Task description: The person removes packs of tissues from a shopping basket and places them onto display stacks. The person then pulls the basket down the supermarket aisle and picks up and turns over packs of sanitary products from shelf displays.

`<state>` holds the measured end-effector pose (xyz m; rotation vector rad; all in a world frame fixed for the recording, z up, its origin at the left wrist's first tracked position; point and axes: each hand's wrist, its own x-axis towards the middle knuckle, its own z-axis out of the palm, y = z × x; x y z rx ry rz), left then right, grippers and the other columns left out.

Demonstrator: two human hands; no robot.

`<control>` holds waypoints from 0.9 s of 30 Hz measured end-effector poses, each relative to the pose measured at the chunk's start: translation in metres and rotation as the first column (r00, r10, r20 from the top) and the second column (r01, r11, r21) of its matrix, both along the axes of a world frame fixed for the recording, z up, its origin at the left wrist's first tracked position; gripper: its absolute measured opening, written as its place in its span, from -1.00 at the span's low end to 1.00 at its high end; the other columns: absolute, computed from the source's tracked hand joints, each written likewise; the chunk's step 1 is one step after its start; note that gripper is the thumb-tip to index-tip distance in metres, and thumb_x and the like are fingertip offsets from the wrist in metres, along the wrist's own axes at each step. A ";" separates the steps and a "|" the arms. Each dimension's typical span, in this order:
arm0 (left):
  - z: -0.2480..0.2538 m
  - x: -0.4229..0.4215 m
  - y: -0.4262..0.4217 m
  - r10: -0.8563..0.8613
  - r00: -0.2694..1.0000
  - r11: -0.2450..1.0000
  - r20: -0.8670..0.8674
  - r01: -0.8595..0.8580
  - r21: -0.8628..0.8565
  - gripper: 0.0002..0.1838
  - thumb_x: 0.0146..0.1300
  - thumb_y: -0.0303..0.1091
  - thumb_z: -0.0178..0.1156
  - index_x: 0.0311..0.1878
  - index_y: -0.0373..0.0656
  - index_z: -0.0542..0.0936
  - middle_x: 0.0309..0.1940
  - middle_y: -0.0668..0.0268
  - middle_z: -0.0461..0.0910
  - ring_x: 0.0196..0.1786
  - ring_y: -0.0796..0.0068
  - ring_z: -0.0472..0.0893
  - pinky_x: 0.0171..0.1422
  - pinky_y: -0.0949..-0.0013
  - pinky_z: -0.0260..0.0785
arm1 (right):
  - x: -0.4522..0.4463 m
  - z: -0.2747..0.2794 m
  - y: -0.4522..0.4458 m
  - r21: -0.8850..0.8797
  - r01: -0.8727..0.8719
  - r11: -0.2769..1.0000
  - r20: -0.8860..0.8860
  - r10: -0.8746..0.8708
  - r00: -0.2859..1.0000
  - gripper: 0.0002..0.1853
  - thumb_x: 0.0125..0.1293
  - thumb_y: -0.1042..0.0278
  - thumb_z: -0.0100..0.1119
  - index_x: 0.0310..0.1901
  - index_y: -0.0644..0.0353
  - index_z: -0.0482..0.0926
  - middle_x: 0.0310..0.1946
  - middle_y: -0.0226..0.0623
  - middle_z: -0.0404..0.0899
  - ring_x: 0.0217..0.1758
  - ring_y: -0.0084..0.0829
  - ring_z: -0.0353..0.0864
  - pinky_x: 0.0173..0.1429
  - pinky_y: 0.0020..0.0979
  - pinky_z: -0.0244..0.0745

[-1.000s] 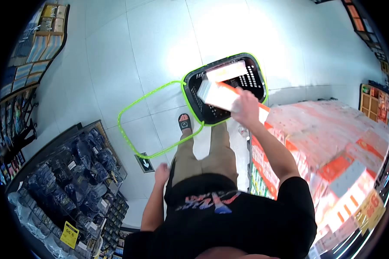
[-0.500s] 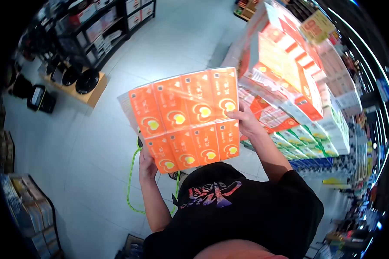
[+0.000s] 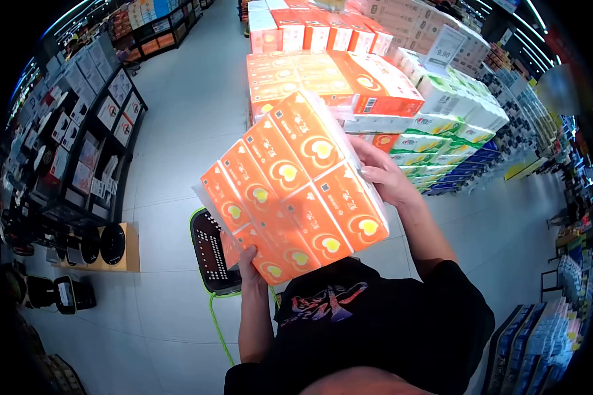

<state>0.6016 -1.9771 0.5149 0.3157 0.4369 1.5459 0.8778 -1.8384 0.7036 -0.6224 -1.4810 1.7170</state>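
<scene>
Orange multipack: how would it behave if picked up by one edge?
The orange multipack is probably light for its size: the left hand and right hand grip it near its edges. Its glossy plastic wrap may feel slippery. Seams between packs suggest it could flex somewhat.

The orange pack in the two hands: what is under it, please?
Under the pack, part of a black basket shows on the floor. The pack covers the rest of the basket, so its full contents cannot be seen.

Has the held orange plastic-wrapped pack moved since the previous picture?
Yes: the pack turned and shifted toward the stack of boxy orange packs, now overlapping its edge in view.
</scene>
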 end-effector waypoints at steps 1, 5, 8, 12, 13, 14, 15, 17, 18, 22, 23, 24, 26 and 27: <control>-0.003 -0.002 -0.001 -0.002 1.000 1.000 0.022 0.002 -0.001 -0.16 0.03 -0.22 0.35 0.38 -0.26 0.24 0.19 0.07 0.48 0.20 0.09 0.56 0.23 0.03 0.51 | 0.007 -0.003 -0.006 0.051 -0.015 0.999 -0.043 0.018 0.999 -0.19 0.22 0.21 0.26 0.45 0.28 0.15 0.36 -0.13 0.32 0.38 -0.34 0.36 0.42 -0.30 0.27; -0.005 -0.015 0.006 0.078 0.990 0.989 -0.121 -0.061 0.137 -0.21 0.13 -0.13 0.26 0.39 -0.26 0.24 0.19 0.04 0.48 0.21 0.07 0.54 0.24 0.01 0.49 | 0.026 -0.018 -0.039 0.119 0.076 0.990 -0.132 -0.060 0.989 -0.09 0.16 0.10 0.32 0.45 0.35 0.12 0.40 -0.10 0.25 0.43 -0.29 0.31 0.47 -0.27 0.19; 0.021 -0.018 0.010 0.097 0.990 0.991 -0.100 -0.087 0.103 -0.24 0.12 -0.22 0.23 0.38 -0.28 0.24 0.19 0.03 0.48 0.19 0.08 0.56 0.21 0.02 0.51 | 0.026 -0.045 -0.059 0.204 0.156 0.966 -0.141 -0.129 0.982 -0.04 0.12 0.04 0.35 0.45 0.36 0.12 0.41 -0.08 0.25 0.46 -0.27 0.27 0.50 -0.26 0.14; 0.066 -0.030 0.003 0.013 0.992 0.996 -0.122 -0.001 0.093 -0.32 0.15 -0.39 0.21 0.36 -0.30 0.26 0.18 0.04 0.49 0.14 0.10 0.60 0.20 0.09 0.55 | 0.019 -0.068 -0.108 0.344 0.367 0.864 -0.141 -0.339 0.930 -0.05 0.09 0.09 0.35 0.44 0.36 0.14 0.40 -0.07 0.26 0.48 -0.27 0.23 0.52 -0.26 0.07; 0.077 -0.033 0.007 -0.030 0.983 0.991 -0.180 0.053 0.125 -0.35 0.18 -0.40 0.20 0.35 -0.31 0.27 0.17 0.04 0.51 0.13 0.12 0.61 0.20 0.11 0.55 | 0.014 -0.066 -0.115 0.383 0.452 0.806 -0.154 -0.426 0.891 -0.06 0.08 0.11 0.34 0.44 0.37 0.15 0.39 -0.07 0.27 0.48 -0.28 0.22 0.52 -0.26 0.06; 0.086 -0.036 0.012 -0.054 0.979 0.985 -0.199 0.085 0.152 -0.41 0.21 -0.39 0.20 0.30 -0.33 0.32 0.11 0.07 0.55 0.09 0.18 0.63 0.17 0.16 0.56 | 0.007 -0.059 -0.122 0.413 0.489 0.768 -0.187 -0.453 0.871 -0.10 0.09 0.18 0.32 0.43 0.37 0.17 0.37 -0.09 0.31 0.45 -0.30 0.27 0.50 -0.27 0.10; 0.100 -0.039 0.014 -0.059 0.978 0.982 -0.201 0.093 0.165 -0.41 0.21 -0.39 0.20 0.30 -0.33 0.32 0.11 0.07 0.55 0.09 0.18 0.63 0.17 0.16 0.56 | 0.002 -0.051 -0.128 0.423 0.495 0.759 -0.195 -0.457 0.868 -0.10 0.09 0.18 0.32 0.43 0.37 0.17 0.37 -0.09 0.31 0.45 -0.30 0.27 0.50 -0.27 0.10; 0.127 -0.036 0.052 -0.085 0.952 0.986 -0.295 0.124 0.116 -0.47 0.24 -0.36 0.22 0.25 -0.33 0.38 0.05 0.09 0.59 0.06 0.22 0.65 0.14 0.19 0.57 | 0.003 -0.042 -0.098 0.337 0.591 0.733 -0.228 -0.546 0.806 -0.15 0.12 0.22 0.29 0.42 0.37 0.19 0.34 -0.11 0.35 0.42 -0.30 0.32 0.47 -0.30 0.15; 0.124 -0.042 0.064 -0.137 0.950 0.985 -0.281 0.161 0.067 -0.52 0.28 -0.33 0.22 0.21 -0.31 0.41 0.03 0.09 0.60 0.04 0.23 0.65 0.12 0.20 0.58 | -0.003 -0.039 -0.100 0.293 0.618 0.729 -0.282 -0.552 0.785 -0.20 0.16 0.26 0.28 0.41 0.37 0.21 0.28 -0.12 0.42 0.36 -0.34 0.39 0.43 -0.33 0.21; 0.150 -0.041 0.092 -0.271 0.925 0.952 -0.267 0.299 0.071 -0.56 0.31 -0.29 0.20 0.19 -0.29 0.42 0.03 0.11 0.61 0.04 0.22 0.65 0.12 0.18 0.58 | -0.015 -0.035 -0.097 0.210 0.684 0.699 -0.232 -0.644 0.729 -0.24 0.22 0.25 0.29 0.40 0.35 0.22 0.22 -0.13 0.47 0.31 -0.40 0.42 0.39 -0.37 0.26; 0.151 -0.043 0.095 -0.285 0.917 0.948 -0.280 0.313 0.061 -0.56 0.33 -0.27 0.19 0.19 -0.28 0.43 0.04 0.11 0.60 0.05 0.21 0.64 0.12 0.18 0.57 | -0.021 -0.034 -0.105 0.151 0.690 0.708 -0.221 -0.656 0.721 -0.25 0.24 0.25 0.29 0.40 0.35 0.22 0.20 -0.14 0.49 0.30 -0.42 0.43 0.37 -0.39 0.28; 0.161 -0.034 0.111 -0.286 0.920 0.945 -0.268 0.317 0.081 -0.56 0.33 -0.26 0.18 0.19 -0.27 0.43 0.06 0.11 0.60 0.06 0.21 0.64 0.13 0.17 0.56 | -0.012 -0.025 -0.096 0.185 0.703 0.687 -0.258 -0.657 0.709 -0.24 0.23 0.27 0.31 0.40 0.35 0.21 0.21 -0.14 0.48 0.30 -0.42 0.43 0.35 -0.40 0.31; 0.155 -0.037 0.116 -0.297 0.924 0.940 -0.241 0.327 0.095 -0.57 0.34 -0.25 0.17 0.19 -0.26 0.43 0.06 0.12 0.60 0.07 0.21 0.63 0.15 0.16 0.55 | -0.009 -0.053 -0.088 0.265 0.730 0.630 -0.327 -0.654 0.683 -0.19 0.19 0.33 0.36 0.42 0.35 0.18 0.24 -0.13 0.44 0.31 -0.40 0.42 0.33 -0.41 0.34; 0.156 -0.036 0.116 -0.301 0.928 0.939 -0.221 0.329 0.103 -0.58 0.34 -0.25 0.16 0.19 -0.25 0.43 0.04 0.13 0.60 0.07 0.22 0.63 0.16 0.16 0.54 | -0.006 -0.063 -0.083 0.324 0.738 0.592 -0.358 -0.645 0.675 -0.15 0.16 0.38 0.39 0.43 0.35 0.14 0.26 -0.12 0.42 0.33 -0.39 0.41 0.33 -0.41 0.35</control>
